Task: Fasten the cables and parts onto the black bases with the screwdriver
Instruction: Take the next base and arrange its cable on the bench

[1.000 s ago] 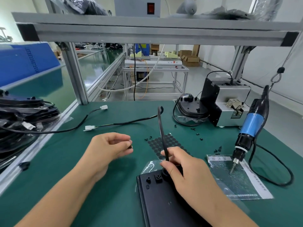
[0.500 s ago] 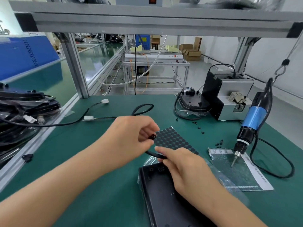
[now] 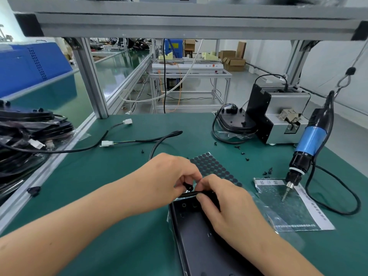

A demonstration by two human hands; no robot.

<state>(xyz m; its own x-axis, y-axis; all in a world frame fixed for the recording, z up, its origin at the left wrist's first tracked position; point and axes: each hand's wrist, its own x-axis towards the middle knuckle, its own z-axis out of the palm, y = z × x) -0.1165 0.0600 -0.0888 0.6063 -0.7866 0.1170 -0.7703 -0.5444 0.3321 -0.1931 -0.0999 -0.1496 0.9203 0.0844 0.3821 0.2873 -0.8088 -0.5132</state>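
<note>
Both hands meet over the far end of the black base [image 3: 199, 242], which lies on the green desk [image 3: 111, 176] at about 6 o'clock. The left hand [image 3: 169, 176] pinches a small black part [image 3: 188, 186] between curled fingers, just above the cable [image 3: 163, 140]. The right hand [image 3: 221, 204] grips that cable against the base's far edge, thumb curled over it. From there the cable runs toward 11 o'clock, ending in white connectors [image 3: 107, 143]. The blue screwdriver [image 3: 306, 148] hangs at 3 o'clock, tip down over a clear bag [image 3: 288, 206]. A sheet of black dots [image 3: 211, 166] lies just beyond the hands.
</note>
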